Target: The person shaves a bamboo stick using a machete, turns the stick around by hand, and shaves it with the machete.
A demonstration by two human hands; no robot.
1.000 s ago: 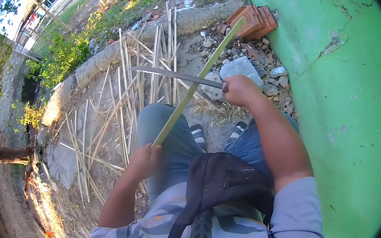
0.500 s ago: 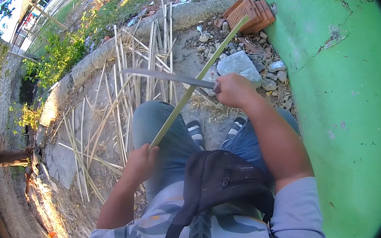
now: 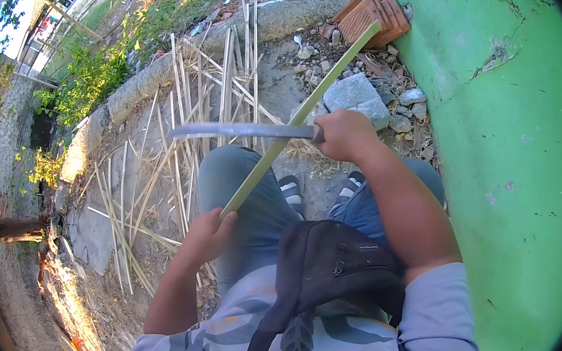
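My left hand (image 3: 208, 235) is closed around the lower end of a long, flat, pale green bamboo strip (image 3: 253, 178), which slants up and to the right past my knee. My right hand (image 3: 346, 136) grips the handle of a machete (image 3: 244, 130). Its long blade points left and lies across the strip around mid-length, seemingly touching it. The far end of the strip rises free in front of the stacked clay tiles.
Many thin bamboo strips (image 3: 184, 116) lie scattered on the ground to the left. A pale stone block (image 3: 357, 99), rubble and clay roof tiles (image 3: 375, 21) are ahead. A green wall (image 3: 500, 200) stands at the right. A black bag (image 3: 333, 265) rests on my lap.
The machete blade has tilted, its tip dropping lower and its broad side showing more. My right hand has shifted slightly left and down. The bamboo strip's far end has moved slightly right.
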